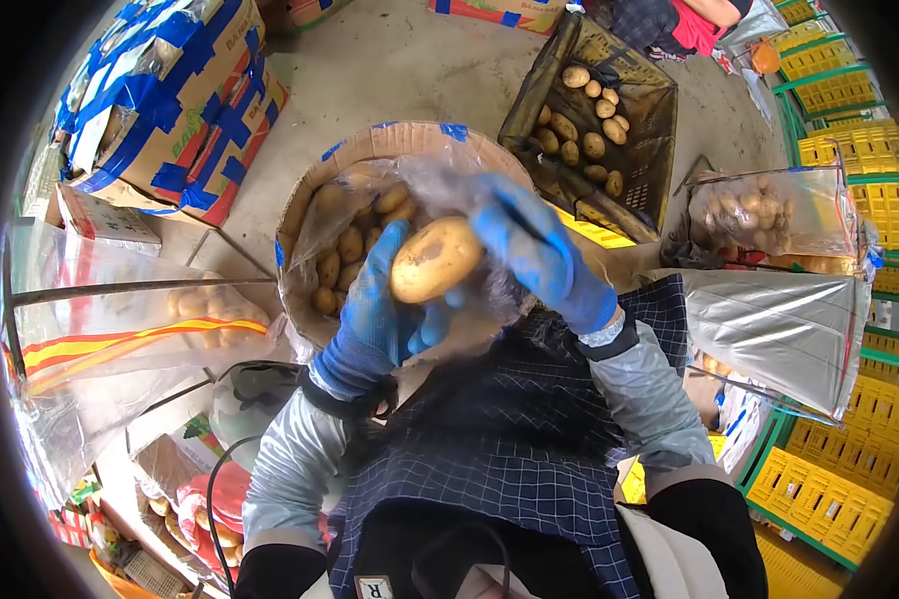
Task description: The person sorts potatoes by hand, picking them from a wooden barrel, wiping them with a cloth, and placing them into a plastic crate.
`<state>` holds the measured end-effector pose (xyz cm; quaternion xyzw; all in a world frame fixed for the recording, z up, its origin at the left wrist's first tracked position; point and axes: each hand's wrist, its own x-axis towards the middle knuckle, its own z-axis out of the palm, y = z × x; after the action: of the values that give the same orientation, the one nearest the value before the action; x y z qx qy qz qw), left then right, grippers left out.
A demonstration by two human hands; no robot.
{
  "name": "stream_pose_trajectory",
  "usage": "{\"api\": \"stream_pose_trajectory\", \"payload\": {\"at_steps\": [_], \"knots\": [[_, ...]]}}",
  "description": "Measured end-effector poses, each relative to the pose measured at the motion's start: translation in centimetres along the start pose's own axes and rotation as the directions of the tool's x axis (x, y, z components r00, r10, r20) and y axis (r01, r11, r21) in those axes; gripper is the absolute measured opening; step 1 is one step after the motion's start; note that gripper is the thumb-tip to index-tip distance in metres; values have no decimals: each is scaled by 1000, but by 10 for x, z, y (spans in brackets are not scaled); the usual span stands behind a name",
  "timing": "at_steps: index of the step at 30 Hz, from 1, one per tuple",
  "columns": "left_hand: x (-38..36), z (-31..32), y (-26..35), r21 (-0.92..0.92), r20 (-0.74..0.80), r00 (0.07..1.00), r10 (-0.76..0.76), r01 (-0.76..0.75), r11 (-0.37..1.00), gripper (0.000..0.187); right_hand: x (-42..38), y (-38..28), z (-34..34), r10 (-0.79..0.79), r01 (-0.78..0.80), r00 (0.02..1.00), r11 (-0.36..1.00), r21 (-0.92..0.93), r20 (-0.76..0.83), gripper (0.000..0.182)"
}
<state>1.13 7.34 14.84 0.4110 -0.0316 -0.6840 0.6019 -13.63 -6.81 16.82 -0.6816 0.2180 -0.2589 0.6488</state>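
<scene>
In the middle of the view, my left hand (378, 309), in a blue glove, is closed around a large yellow-brown potato (436, 262) with darker patches on its skin. Just right of it is my right hand (534, 245), also blue-gloved and smeared by motion. Its fingers curl around a soft, greyish, blurred thing (501, 285) whose kind I cannot make out, close against the potato's right side. Beneath both hands stands a round cardboard-walled container (295, 205) with a clear plastic liner. Several potatoes (350, 245) lie inside it, partly hidden by the liner and hands.
Ahead to the right sits a dark crate (659, 150) with several potatoes. Taped cartons (185, 130) are stacked at left. Bags on frames flank me: a clear bag (120, 290) and a silvery bag (769, 319). Yellow crates (834, 489) line the right. Another person (694, 20) is at top right.
</scene>
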Motion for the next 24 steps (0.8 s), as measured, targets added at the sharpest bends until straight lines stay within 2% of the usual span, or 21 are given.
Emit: {"api": "stream_pose_trajectory", "payload": {"at_steps": [3, 4, 5, 7, 9, 10, 13, 14, 15, 16, 18, 19, 21, 22, 24], "knots": [[4, -4, -1, 95, 41, 997, 70, -73, 993, 70, -8, -5, 12, -73, 95, 989, 979, -180, 126, 36], [4, -5, -3, 130, 56, 995, 82, -88, 988, 73, -9, -10, 13, 77, -76, 994, 997, -11, 84, 32], [3, -6, -5, 165, 73, 993, 88, -99, 981, 75, -9, -8, 11, 122, -123, 992, 991, 45, 10, 31], [-1, -5, -6, 239, 60, 992, 113, -124, 963, 68, -3, -4, 2, 216, -195, 969, 968, 158, -124, 29], [-4, -6, -5, 312, 48, 987, 151, -158, 937, 62, -2, -1, 2, 164, -154, 962, 986, 62, -218, 29], [-2, -12, -3, 76, 223, 972, 71, -90, 993, 59, 0, 0, -1, 131, -136, 963, 991, -6, -236, 29], [-1, 3, -3, -316, 161, 987, 1, 51, 948, 55, 7, -3, -9, -49, -5, 965, 978, -207, -257, 30], [0, -2, -1, -255, 228, 973, 35, 25, 967, 51, 7, -5, -11, -120, 47, 960, 960, -276, -253, 31], [1, 0, -3, -254, 188, 981, 39, 10, 967, 51, 7, -4, -10, -301, 192, 943, 844, -500, -146, 32], [1, 5, -3, -254, 147, 988, 47, -8, 967, 52, 7, -3, -5, -446, 332, 895, 657, -677, 6, 34], [2, 7, -6, -263, 47, 998, 49, -35, 964, 52, -4, 1, 13, -463, 405, 874, 522, -750, 150, 41], [3, -2, -13, -250, 85, 993, 79, -56, 967, 50, -10, 2, 21, -468, 446, 856, 452, -773, 220, 45], [3, -18, -18, -222, 165, 976, 145, -107, 969, 45, -21, 0, 24, -389, 461, 870, 424, -780, 303, 46], [1, -20, -21, -229, 69, 992, 110, -92, 969, 46, -20, -2, 21, -381, 520, 844, 402, -754, 378, 42], [8, -22, -19, -282, 35, 999, 20, -9, 959, 50, -22, -7, 9, -350, 627, 777, 365, -688, 523, 36]]}}
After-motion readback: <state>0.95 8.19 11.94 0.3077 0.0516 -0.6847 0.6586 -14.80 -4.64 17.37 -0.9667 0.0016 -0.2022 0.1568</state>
